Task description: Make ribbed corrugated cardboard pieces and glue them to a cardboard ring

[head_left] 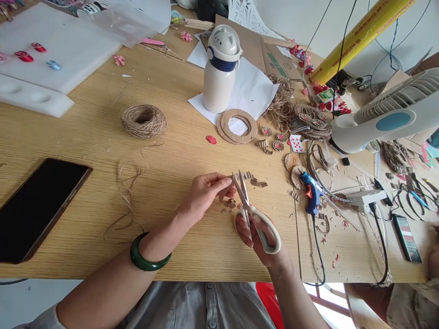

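My left hand [210, 189] pinches a small strip of brown corrugated cardboard [222, 191] between thumb and fingers, above the wooden table. In my right hand [260, 237] is a pair of scissors [244, 196] with pale cream handles. The blades point away from me, parted slightly, right beside the strip at my left fingertips. Just past the blades lie cut pieces of corrugated cardboard [259, 183]. Smaller scraps [230, 204] are on the table beneath my hands. My fingers partly hide the strip.
A ball of twine [144, 121] trails a loose end on the left, near a phone [41, 205]. Ahead stand a white bottle [219, 77] and cardboard rings [240, 125]. On the right are a blue glue gun [312, 194] with a cord, a fan [380, 119], and another person's arm [373, 299].
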`<state>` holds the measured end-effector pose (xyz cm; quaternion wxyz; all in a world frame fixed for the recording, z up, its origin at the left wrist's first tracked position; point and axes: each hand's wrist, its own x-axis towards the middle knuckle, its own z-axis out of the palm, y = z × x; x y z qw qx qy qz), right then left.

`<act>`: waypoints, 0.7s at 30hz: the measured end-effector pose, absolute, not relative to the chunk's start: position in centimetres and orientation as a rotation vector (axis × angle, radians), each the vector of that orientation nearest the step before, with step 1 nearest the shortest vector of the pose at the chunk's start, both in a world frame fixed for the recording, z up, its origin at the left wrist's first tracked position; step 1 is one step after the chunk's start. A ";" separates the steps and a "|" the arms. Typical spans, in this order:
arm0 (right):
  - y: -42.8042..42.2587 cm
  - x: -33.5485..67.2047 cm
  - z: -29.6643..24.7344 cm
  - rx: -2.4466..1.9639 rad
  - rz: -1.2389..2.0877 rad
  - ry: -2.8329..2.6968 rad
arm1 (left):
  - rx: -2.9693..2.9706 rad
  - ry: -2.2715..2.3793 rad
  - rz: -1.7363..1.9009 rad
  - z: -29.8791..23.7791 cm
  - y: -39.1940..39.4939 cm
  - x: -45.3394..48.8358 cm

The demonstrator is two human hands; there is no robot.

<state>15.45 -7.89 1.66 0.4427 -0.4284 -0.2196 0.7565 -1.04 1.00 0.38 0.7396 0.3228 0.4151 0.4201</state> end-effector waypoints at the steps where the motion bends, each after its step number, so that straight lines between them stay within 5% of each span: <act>1: -7.7 15.3 1.7 -1.049 1.853 -0.502 | 0.710 0.919 0.931 0.4 1.0 -1.0; 8: -7.8 19.5 4.0 -1.349 1.495 -0.566 | 0.682 0.958 0.972 0.1 0.8 -0.8; 15: -14.7 31.2 4.7 -2.590 0.198 -0.919 | 0.669 0.907 0.930 0.2 0.7 -0.7; 21: -19.4 36.4 3.0 -2.975 0.083 -1.108 | 0.774 0.929 0.903 0.2 0.3 -0.8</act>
